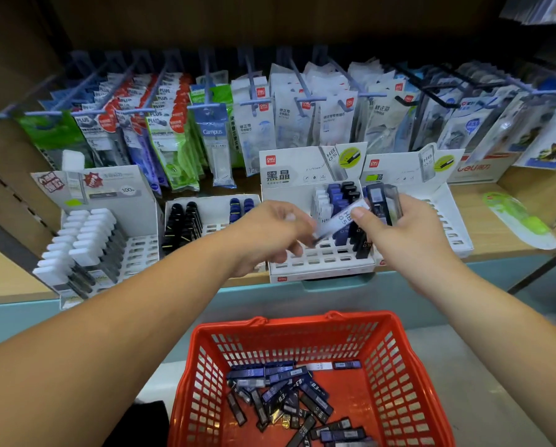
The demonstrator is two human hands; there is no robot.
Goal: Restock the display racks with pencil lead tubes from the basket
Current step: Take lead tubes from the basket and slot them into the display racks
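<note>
Pinching the lower, dark-tipped end of a white tube [342, 221] marked HB 0.5 in the curled fingers of the left hand [270, 233], while reading that hold through some blur. Clutching a bunch of dark tubes [383, 201] upright in the right hand [399, 233] and pressing its thumb against the white tube's upper end, so sharing the one tube between both hands.

Looking down from the head view: holding all this just above the middle rack [318, 259], hovering over its standing columns of white, blue and black tubes and leaving rows of open slots showing at the front. Slanting the white tube's long axis from low left to high right, its lower tip aiming down towards those front slots. Probably passing it across to the left hand for slotting, that hand being nearer the open slots and carrying nothing else. Needing next to tip the tube upright and lower it slightly towards the body. Risking a snag on the closely packed neighbours.

Leaving many loose tubes [286, 391] jumbled in the red basket [399, 366] below the shelf edge, well apart from both hands. Flanking the middle rack with a mostly open right rack [447, 221] behind the right hand.
</note>
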